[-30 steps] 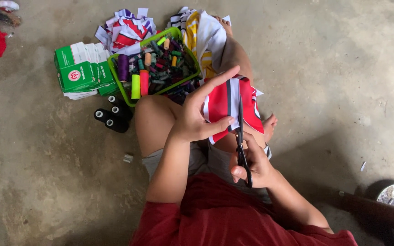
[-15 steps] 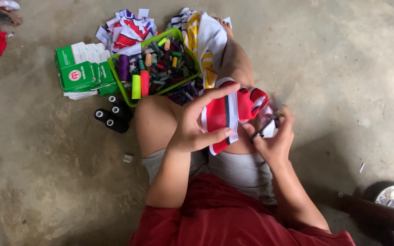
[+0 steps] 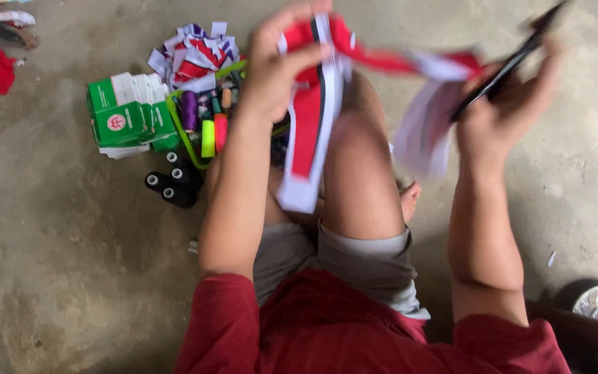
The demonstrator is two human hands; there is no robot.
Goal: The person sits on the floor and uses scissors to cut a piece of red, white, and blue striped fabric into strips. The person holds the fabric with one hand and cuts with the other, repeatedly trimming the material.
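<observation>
Both hands are raised higher than half a second ago. Red-and-white fabric (image 3: 313,104) is pinched in the left hand (image 3: 278,69), hanging lengthwise over the knee; black scissors (image 3: 506,62) are gripped in the right hand (image 3: 513,104), just beside its spread end.

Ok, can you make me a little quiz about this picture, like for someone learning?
1. True or false: the left hand holds the red and white cloth.
2. What does the right hand hold: A scissors, B a spool, C a box?
3. What colour are the boxes beside the basket on the floor?

Key: 1 true. 2 A, though they are blurred. 3 green and white.
</observation>
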